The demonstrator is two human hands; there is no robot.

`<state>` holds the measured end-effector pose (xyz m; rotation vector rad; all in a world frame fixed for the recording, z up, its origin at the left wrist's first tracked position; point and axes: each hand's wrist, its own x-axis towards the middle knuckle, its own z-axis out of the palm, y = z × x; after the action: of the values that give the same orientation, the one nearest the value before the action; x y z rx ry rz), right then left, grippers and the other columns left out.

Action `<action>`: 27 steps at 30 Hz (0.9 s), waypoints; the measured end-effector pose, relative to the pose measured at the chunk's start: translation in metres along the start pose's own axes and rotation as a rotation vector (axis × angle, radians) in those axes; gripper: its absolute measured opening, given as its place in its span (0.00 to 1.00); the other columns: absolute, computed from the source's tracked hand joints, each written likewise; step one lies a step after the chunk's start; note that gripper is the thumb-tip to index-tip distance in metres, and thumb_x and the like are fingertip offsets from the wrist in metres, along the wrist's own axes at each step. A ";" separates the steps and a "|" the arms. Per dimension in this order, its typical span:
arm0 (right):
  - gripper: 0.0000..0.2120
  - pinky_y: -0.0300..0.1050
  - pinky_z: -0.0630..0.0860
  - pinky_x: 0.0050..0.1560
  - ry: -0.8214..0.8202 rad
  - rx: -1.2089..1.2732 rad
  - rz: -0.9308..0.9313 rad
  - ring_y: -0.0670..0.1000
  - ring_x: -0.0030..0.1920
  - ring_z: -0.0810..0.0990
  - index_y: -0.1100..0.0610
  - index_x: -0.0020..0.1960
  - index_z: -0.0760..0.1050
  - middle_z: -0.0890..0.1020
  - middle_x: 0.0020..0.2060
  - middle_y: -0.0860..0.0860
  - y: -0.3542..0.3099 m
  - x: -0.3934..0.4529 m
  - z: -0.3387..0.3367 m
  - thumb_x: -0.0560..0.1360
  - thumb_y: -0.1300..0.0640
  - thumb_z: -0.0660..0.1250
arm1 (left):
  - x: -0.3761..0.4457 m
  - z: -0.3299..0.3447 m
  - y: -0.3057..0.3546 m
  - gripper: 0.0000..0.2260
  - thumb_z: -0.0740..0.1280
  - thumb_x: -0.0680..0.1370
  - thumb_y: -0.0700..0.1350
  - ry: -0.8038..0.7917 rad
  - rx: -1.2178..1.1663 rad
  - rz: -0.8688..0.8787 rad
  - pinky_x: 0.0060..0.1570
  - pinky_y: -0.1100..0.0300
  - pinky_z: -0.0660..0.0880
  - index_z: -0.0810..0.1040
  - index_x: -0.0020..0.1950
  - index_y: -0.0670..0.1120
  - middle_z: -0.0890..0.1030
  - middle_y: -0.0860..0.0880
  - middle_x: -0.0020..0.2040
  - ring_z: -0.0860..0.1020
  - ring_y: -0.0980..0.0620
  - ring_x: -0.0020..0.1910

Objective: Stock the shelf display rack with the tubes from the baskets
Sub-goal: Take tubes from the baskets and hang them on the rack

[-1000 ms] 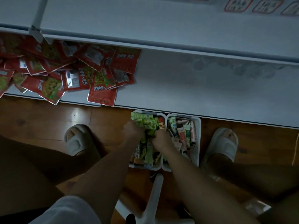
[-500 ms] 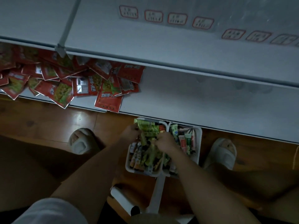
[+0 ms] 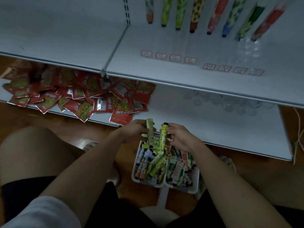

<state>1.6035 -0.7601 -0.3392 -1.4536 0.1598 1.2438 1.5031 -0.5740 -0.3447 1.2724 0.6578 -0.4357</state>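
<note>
Presently, both hands are raised above the two baskets (image 3: pixel 164 185) on the floor. Left hand (image 3: pixel 134 131) grips a green box (image 3: pixel 150 130); right hand (image 3: pixel 179 137) grips a yellow-green tube (image 3: pixel 162 137). More tubes (image 3: pixel 153 165) fill the baskets. Eight tubes (image 3: pixel 195 14) hang on the rack (image 3: pixel 181 46) above. Red packets (image 3: pixel 79 94) litter the lower shelf (image 3: pixel 213 125).

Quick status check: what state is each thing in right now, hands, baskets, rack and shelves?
Left hand: grips a pale green tube.
Right hand: grips a yellow-green tube.
Baskets: full of tubes, on the floor.
Rack: eight tubes standing in a row.
Lower shelf: red packets piled at left.
</note>
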 end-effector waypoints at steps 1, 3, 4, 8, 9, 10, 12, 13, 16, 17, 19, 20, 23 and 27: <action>0.20 0.48 0.79 0.38 -0.003 -0.002 -0.025 0.56 0.54 0.79 0.62 0.73 0.65 0.78 0.60 0.58 -0.003 -0.006 0.002 0.81 0.62 0.61 | -0.009 0.001 0.006 0.16 0.59 0.80 0.30 -0.004 -0.003 0.017 0.58 0.45 0.77 0.72 0.67 0.38 0.80 0.39 0.58 0.80 0.41 0.58; 0.20 0.56 0.80 0.50 -0.002 -0.019 -0.069 0.57 0.56 0.79 0.61 0.72 0.65 0.79 0.59 0.57 -0.010 -0.020 0.006 0.81 0.61 0.62 | -0.026 0.004 0.018 0.15 0.58 0.80 0.30 -0.028 0.012 0.060 0.55 0.48 0.79 0.73 0.66 0.39 0.81 0.41 0.57 0.81 0.45 0.57; 0.19 0.61 0.76 0.58 -0.006 -0.027 -0.092 0.58 0.59 0.78 0.60 0.70 0.67 0.80 0.59 0.57 -0.013 -0.026 0.007 0.81 0.60 0.63 | -0.032 0.006 0.024 0.15 0.59 0.81 0.31 -0.038 0.030 0.085 0.53 0.51 0.79 0.73 0.66 0.40 0.81 0.41 0.58 0.81 0.46 0.56; 0.07 0.54 0.78 0.47 -0.097 -0.038 -0.235 0.55 0.47 0.82 0.57 0.57 0.72 0.84 0.47 0.56 -0.037 -0.060 0.015 0.81 0.57 0.63 | -0.053 0.010 0.048 0.18 0.69 0.78 0.39 -0.063 0.142 0.167 0.55 0.51 0.79 0.73 0.68 0.42 0.80 0.42 0.61 0.80 0.46 0.59; 0.06 0.52 0.77 0.45 -0.115 -0.044 -0.276 0.54 0.44 0.82 0.56 0.55 0.72 0.84 0.45 0.56 -0.044 -0.069 0.018 0.80 0.56 0.63 | -0.057 0.011 0.054 0.20 0.71 0.76 0.42 -0.053 0.170 0.189 0.56 0.50 0.78 0.73 0.67 0.42 0.79 0.42 0.60 0.80 0.46 0.58; 0.06 0.51 0.77 0.43 -0.122 -0.051 -0.313 0.54 0.42 0.82 0.56 0.55 0.71 0.84 0.43 0.56 -0.050 -0.076 0.020 0.80 0.55 0.64 | -0.061 0.013 0.061 0.20 0.73 0.75 0.43 -0.042 0.191 0.217 0.53 0.51 0.79 0.74 0.65 0.42 0.80 0.43 0.57 0.81 0.47 0.55; 0.07 0.48 0.78 0.40 -0.104 -0.057 -0.379 0.54 0.38 0.81 0.55 0.54 0.70 0.82 0.40 0.56 -0.062 -0.089 0.026 0.79 0.54 0.65 | -0.071 0.018 0.073 0.10 0.73 0.76 0.42 -0.037 0.196 0.279 0.45 0.56 0.78 0.76 0.54 0.43 0.79 0.46 0.47 0.81 0.50 0.45; 0.07 0.48 0.78 0.38 -0.093 -0.047 -0.410 0.54 0.36 0.81 0.55 0.53 0.70 0.81 0.39 0.56 -0.068 -0.095 0.030 0.79 0.55 0.66 | -0.074 0.021 0.079 0.08 0.73 0.76 0.42 -0.037 0.187 0.304 0.42 0.57 0.78 0.76 0.52 0.44 0.79 0.47 0.43 0.80 0.50 0.42; 0.07 0.51 0.81 0.37 -0.108 0.046 -0.483 0.56 0.31 0.78 0.56 0.53 0.69 0.78 0.36 0.56 -0.084 -0.108 0.036 0.78 0.58 0.66 | -0.085 0.025 0.095 0.10 0.73 0.75 0.41 -0.009 0.171 0.379 0.36 0.59 0.77 0.73 0.52 0.44 0.78 0.46 0.42 0.78 0.52 0.37; 0.07 0.51 0.81 0.37 -0.119 0.067 -0.501 0.56 0.32 0.78 0.56 0.53 0.68 0.78 0.36 0.56 -0.088 -0.111 0.038 0.78 0.59 0.66 | -0.087 0.026 0.099 0.10 0.73 0.75 0.41 -0.003 0.158 0.405 0.35 0.59 0.77 0.73 0.51 0.44 0.78 0.46 0.41 0.78 0.52 0.36; 0.06 0.50 0.80 0.37 -0.136 0.086 -0.534 0.56 0.33 0.77 0.56 0.54 0.68 0.77 0.38 0.57 -0.096 -0.116 0.040 0.79 0.60 0.64 | -0.093 0.028 0.107 0.08 0.71 0.76 0.40 0.006 0.137 0.446 0.35 0.59 0.76 0.73 0.50 0.45 0.78 0.46 0.38 0.76 0.53 0.33; 0.06 0.50 0.79 0.38 -0.143 0.090 -0.546 0.56 0.34 0.77 0.56 0.56 0.68 0.77 0.40 0.58 -0.099 -0.118 0.041 0.80 0.60 0.63 | -0.098 0.030 0.111 0.07 0.70 0.77 0.39 0.007 0.122 0.465 0.35 0.59 0.75 0.74 0.51 0.45 0.79 0.47 0.37 0.76 0.54 0.32; 0.07 0.50 0.78 0.41 -0.190 0.130 -0.550 0.56 0.37 0.77 0.59 0.59 0.70 0.78 0.42 0.60 -0.107 -0.125 0.042 0.82 0.64 0.57 | -0.104 0.030 0.120 0.10 0.68 0.78 0.39 0.036 0.072 0.505 0.36 0.57 0.78 0.76 0.58 0.40 0.80 0.47 0.38 0.79 0.52 0.34; 0.17 0.50 0.78 0.46 -0.225 0.109 -0.558 0.56 0.43 0.79 0.63 0.65 0.70 0.81 0.46 0.59 -0.114 -0.132 0.042 0.80 0.72 0.52 | -0.107 0.027 0.132 0.09 0.69 0.77 0.42 0.038 0.051 0.539 0.46 0.48 0.79 0.78 0.56 0.43 0.80 0.43 0.44 0.79 0.43 0.45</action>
<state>1.6017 -0.7586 -0.1592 -1.1449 -0.3088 0.9090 1.5133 -0.5724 -0.1729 1.4462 0.3140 0.0166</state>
